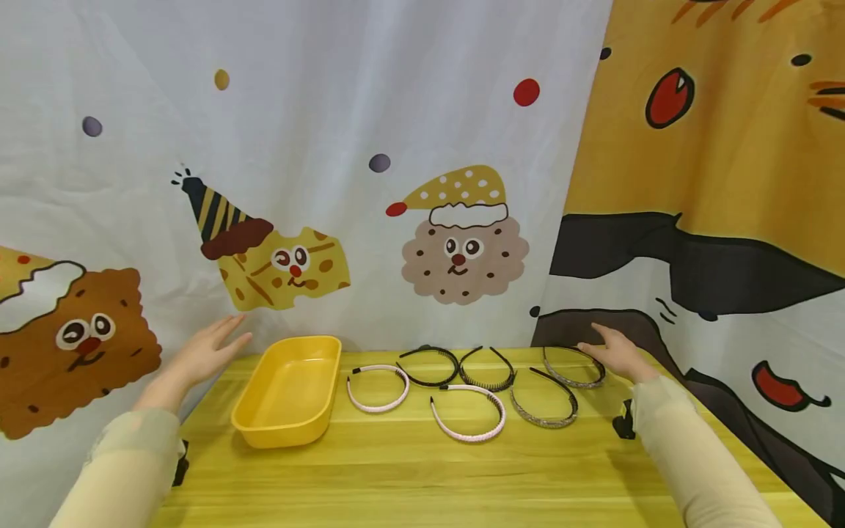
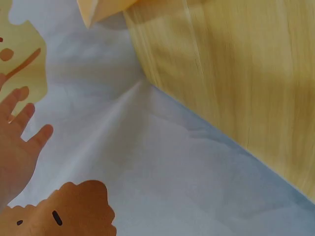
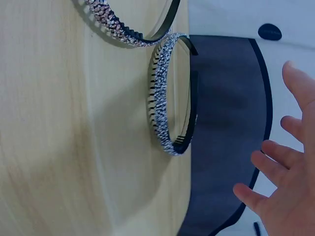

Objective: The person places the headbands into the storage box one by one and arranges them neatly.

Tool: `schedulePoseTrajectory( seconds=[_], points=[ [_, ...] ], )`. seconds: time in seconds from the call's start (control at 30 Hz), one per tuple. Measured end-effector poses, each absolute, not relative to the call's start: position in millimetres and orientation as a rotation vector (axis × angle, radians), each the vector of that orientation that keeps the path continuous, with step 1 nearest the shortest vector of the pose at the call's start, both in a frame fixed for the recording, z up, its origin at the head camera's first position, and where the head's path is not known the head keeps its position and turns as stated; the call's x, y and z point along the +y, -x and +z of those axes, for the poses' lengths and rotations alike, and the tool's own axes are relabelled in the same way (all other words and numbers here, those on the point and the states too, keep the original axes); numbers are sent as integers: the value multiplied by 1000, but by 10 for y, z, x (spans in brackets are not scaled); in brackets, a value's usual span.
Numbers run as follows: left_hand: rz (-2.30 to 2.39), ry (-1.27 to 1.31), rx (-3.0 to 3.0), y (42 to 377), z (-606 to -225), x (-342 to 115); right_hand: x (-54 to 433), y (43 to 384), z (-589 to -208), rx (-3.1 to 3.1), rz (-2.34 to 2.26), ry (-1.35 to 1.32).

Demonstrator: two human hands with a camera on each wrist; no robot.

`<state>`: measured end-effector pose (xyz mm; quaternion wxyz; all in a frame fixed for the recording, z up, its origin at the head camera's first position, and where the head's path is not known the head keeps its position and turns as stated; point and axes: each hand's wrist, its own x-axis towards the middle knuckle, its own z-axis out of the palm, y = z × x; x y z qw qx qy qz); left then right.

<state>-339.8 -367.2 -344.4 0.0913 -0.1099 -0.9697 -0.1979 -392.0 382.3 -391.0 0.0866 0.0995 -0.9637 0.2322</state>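
Observation:
My left hand (image 1: 205, 352) is raised at the left, fingers spread, beside a yellow plastic tray (image 1: 284, 438); it holds nothing. On the other side my right hand (image 1: 620, 353) hovers with fingers apart by a glittery headband (image 1: 581, 384), overlapping its edge in the head view. The right wrist view shows this sparkly headband (image 3: 161, 88) with inner teeth, apart from the fingers. Another glittery headband (image 1: 544, 423) lies closer to me. Two black headbands (image 1: 422, 383) lie side by side at the back centre, one toothed. Nearby are two pink headbands, one left (image 1: 376, 409) and one in front (image 1: 471, 438).
The headbands and tray sit on a yellow wood-grain table (image 1: 396, 484). Behind it hangs a white curtain (image 1: 297, 88) with cartoon prints, reaching down past the table's left edge. Small black objects (image 1: 623, 422) show beside both forearms.

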Motion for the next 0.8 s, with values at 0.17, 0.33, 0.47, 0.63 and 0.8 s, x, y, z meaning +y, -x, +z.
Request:
schedulePoseTrajectory(
  seconds=[0.17, 0.33, 0.47, 0.63, 0.8],
  points=[
    [-695, 344, -2836, 3411, -3474, -3623, 3948, 3807, -3958, -2887, 782, -212],
    [-788, 389, -2800, 3400, -3515, -3601, 4079, 3729, -4105, -2889, 839, -131],
    [-865, 398, -2755, 3359, -3560, -3602, 4130, 3705, -4180, -2864, 928, -38],
    [-1007, 336, -2737, 3268, -3643, -3623, 4158, 3684, -4291, -2746, 1218, 134],
    [-1199, 254, -2723, 3168, -3769, -3676, 4166, 3674, -4444, -2475, 1699, 294]
  ],
)
